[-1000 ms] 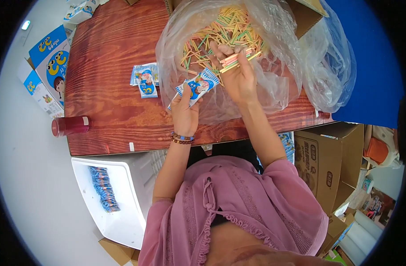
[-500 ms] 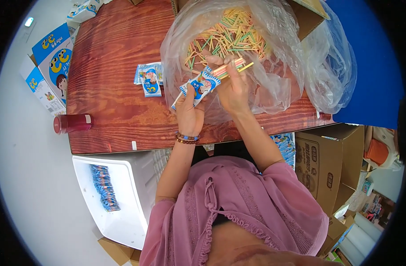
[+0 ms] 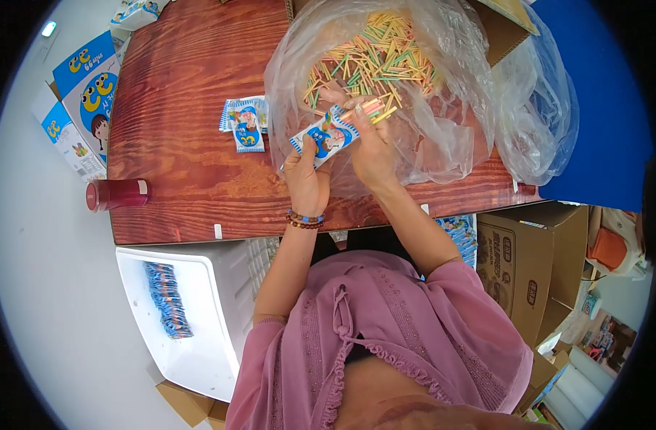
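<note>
My left hand (image 3: 308, 183) is closed on a small blue-and-white snack packet (image 3: 326, 140), pinching it with the thumb on top. My right hand (image 3: 375, 152) grips a small bundle of pastel candy sticks (image 3: 376, 109), whose left ends meet the packet's upper right end. How far in they reach is hidden. Behind both hands, a large clear plastic bag (image 3: 288, 79) lies spread out, with a heap of yellow, pink and green sticks (image 3: 378, 54) in it. Left of the bag, several similar packets (image 3: 248, 136) are piled on the reddish wooden table (image 3: 185, 86).
At the table's left edge lies a red jar (image 3: 118, 196), with printed blue-and-white cartons (image 3: 92, 107) beyond it. A white bin (image 3: 217, 308) below the table holds a row of packets (image 3: 169, 301). Cardboard boxes (image 3: 518, 269) stand to the right, below a blue surface (image 3: 600, 129).
Less of the sticks' length shows beyond the packet, and my right hand has moved slightly left towards it. My left hand keeps its hold on the packet.
</note>
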`<state>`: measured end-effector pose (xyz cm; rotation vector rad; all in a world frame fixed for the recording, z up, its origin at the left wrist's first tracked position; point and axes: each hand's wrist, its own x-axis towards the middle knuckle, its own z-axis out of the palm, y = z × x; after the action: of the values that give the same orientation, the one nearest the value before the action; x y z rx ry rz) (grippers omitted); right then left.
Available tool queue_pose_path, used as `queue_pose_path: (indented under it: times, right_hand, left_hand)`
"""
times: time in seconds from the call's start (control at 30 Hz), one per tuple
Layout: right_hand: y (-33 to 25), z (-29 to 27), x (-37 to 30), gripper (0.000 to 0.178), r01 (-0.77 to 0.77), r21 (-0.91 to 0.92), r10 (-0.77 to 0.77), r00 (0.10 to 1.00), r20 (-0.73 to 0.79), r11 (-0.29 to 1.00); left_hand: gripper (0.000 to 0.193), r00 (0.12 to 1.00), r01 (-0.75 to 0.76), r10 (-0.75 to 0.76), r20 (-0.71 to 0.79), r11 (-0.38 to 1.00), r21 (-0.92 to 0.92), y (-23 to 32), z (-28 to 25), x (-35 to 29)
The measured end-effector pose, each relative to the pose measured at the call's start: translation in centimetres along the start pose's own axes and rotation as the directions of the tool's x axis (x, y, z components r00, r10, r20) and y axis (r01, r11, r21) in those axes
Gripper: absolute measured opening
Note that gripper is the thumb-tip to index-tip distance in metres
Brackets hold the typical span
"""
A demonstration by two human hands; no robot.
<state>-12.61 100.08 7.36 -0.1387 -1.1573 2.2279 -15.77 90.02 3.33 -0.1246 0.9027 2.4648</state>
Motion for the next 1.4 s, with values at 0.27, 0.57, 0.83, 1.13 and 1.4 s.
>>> queue_pose_path:
  times: [0.27, 0.57, 0.83, 1.13, 1.4]
  right_hand:
    - [0.4, 0.2, -0.5, 0.030, 0.039, -0.201, -0.013, 0.992, 0.124, 0.979]
    - [-0.4, 1.0, -0.2, 0.044, -0.001, -0.265, 0.066, 0.969, 0.237, 0.964]
    - [-0.2, 2.2, -0.2, 0.043, -0.007, -0.285, 0.066, 0.978, 0.196, 0.959]
    - [-1.9, 3.8, 0.9, 0.060, -0.161, -0.228, 0.234, 0.910, 0.342, 0.960]
    - [-3.3, 4.1, -0.2, 0.032, -0.083, -0.698, 0.210, 0.973, 0.098, 0.711]
  left_hand:
    - [0.021, 0.995, 0.039, -0.032, 0.090, 0.996, -0.078, -0.2, -1.3, 0.5]
    - [0.025, 0.984, 0.080, -0.036, 0.176, 0.966, -0.246, -0.3, -2.4, 0.5]
    - [0.029, 0.995, 0.076, -0.054, 0.088, 0.962, -0.263, 0.5, -2.0, 0.0]
    - [0.033, 0.957, 0.174, -0.023, 0.290, 0.844, -0.508, 0.3, -4.6, 0.2]
    - [0.037, 0.977, 0.032, 0.066, 0.202, 0.893, -0.448, 3.3, -4.1, 0.8]
